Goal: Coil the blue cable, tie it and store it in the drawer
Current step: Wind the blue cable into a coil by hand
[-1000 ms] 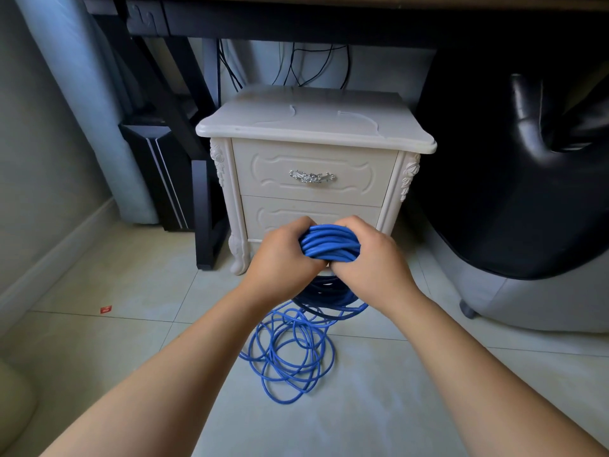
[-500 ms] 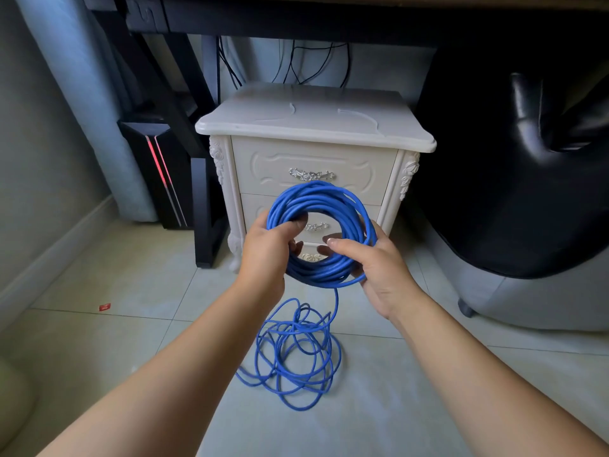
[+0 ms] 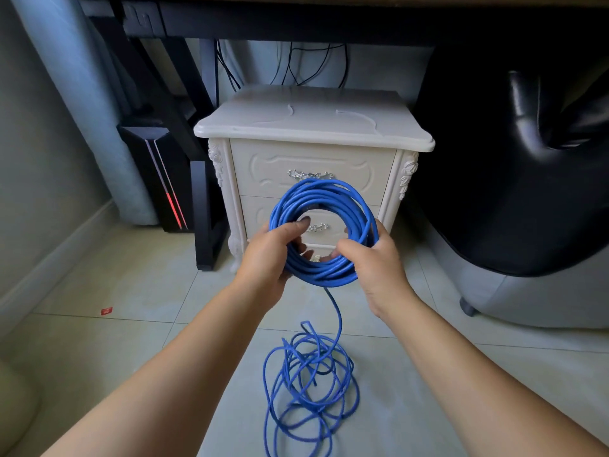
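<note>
Two hands hold blue cable (image 3: pixel 321 225) coil upright before cabinet: left hand (image 3: pixel 273 255) gripping left rim, right hand (image 3: pixel 372 262) gripping right rim. Loose tangle on near floor. Coiling step unfinished; next, feed slack into coil. Drawer (image 3: pixel 313 169) closed.

I see soft, even daylight on the floor tiles (image 3: pixel 131 285) and pale nightstand (image 3: pixel 313 127); under the desk (image 3: pixel 296 21) it goes dark. The black chair (image 3: pixel 527 159) shows glare streaks. Edges bow with wide-angle distortion; focus stays sharp
</note>
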`<state>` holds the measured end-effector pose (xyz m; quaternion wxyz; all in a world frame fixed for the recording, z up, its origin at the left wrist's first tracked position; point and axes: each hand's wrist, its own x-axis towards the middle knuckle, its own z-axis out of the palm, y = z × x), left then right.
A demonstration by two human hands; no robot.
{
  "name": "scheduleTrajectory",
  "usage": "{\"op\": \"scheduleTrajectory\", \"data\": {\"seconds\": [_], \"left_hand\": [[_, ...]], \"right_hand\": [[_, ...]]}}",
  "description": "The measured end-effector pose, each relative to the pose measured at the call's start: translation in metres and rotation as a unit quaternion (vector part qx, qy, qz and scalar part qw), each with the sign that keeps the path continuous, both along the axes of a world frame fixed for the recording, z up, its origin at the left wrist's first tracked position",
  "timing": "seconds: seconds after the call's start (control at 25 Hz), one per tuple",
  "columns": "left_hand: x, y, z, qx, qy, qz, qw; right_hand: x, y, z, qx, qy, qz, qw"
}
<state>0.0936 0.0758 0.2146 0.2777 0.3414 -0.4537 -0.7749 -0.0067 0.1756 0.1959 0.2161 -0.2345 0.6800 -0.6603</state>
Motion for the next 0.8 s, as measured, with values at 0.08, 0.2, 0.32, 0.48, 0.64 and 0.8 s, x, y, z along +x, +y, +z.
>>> {"op": "scheduleTrajectory", "data": {"seconds": [0.08, 0.2, 0.32, 0.48, 0.64, 0.8], "left_hand": [[0.0, -0.002, -0.001, -0.08, -0.064, -0.047, 0.994], [0.002, -0.006, 0.001, -0.235, -0.112, -0.07, 0.963], [0.005, -0.009, 0.002, -0.393, -0.154, -0.073, 0.904], [0.009, -0.007, -0.001, -0.48, -0.179, -0.108, 0.852], [0.01, -0.007, -0.001, -0.438, -0.174, -0.099, 0.877], [0.007, -0.003, 0.002, -0.341, -0.098, -0.05, 0.934]], "right_hand": [[-0.004, 0.001, 0.003, -0.002, -0.002, -0.032, 0.999], [-0.013, 0.003, 0.006, 0.019, 0.042, -0.043, 0.998], [-0.01, 0.004, 0.004, 0.079, 0.169, -0.003, 0.982], [-0.007, 0.007, 0.006, 0.179, 0.349, 0.047, 0.918], [-0.004, 0.009, 0.01, 0.161, 0.367, 0.052, 0.915], [-0.006, 0.006, 0.014, 0.053, 0.198, 0.064, 0.977]]}}
